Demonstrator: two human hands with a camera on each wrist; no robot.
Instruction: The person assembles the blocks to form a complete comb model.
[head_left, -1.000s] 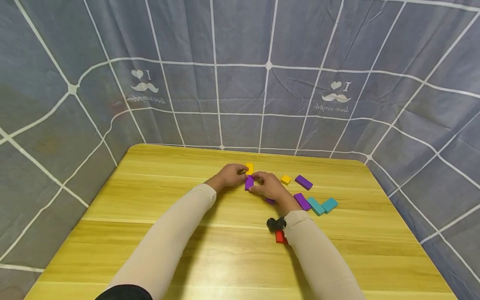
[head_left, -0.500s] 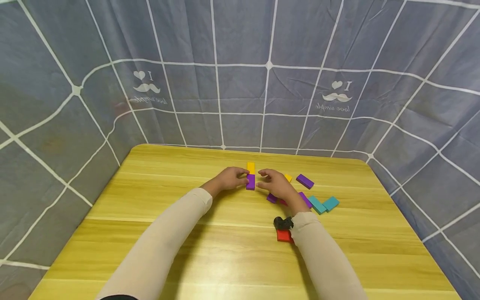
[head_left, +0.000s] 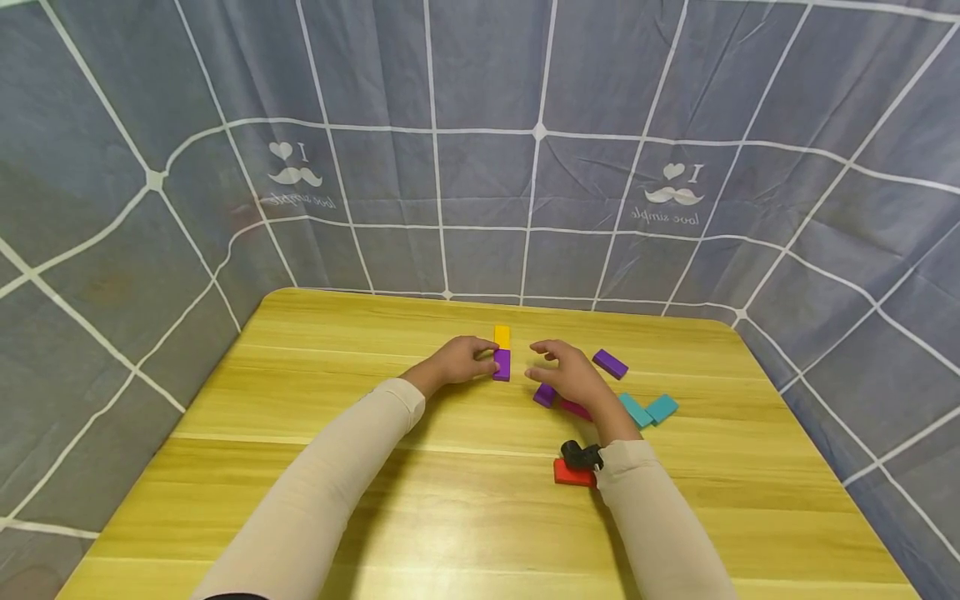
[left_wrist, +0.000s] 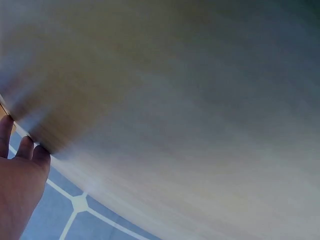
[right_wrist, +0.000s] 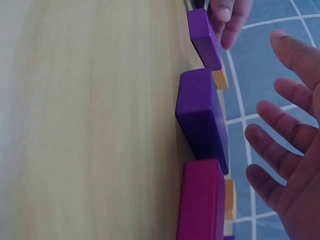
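**Purple and yellow blocks are lying end to end**

The left hand (head_left: 461,360) is resting its loosely spread grip beside the purple block (head_left: 503,367), at its nine o'clock; the yellow block (head_left: 502,335) is sitting at its twelve. A light, even touch is probably working best; pushing would be risking a skewed line. At three o'clock, the right hand (head_left: 570,375) is hanging wide, holding nothing. I'm counting at least three purple, two yellow, two teal blocks (head_left: 663,409), one magenta block (right_wrist: 200,200) and one red block (head_left: 572,476).

Magenta block (right_wrist: 201,205) runs off right-wrist view's bottom. Head view: red block (head_left: 572,476) partly hidden by wrist device (head_left: 579,456). Left-wrist view: left hand (left_wrist: 21,187) cropped, tabletop (left_wrist: 200,150) blurred.
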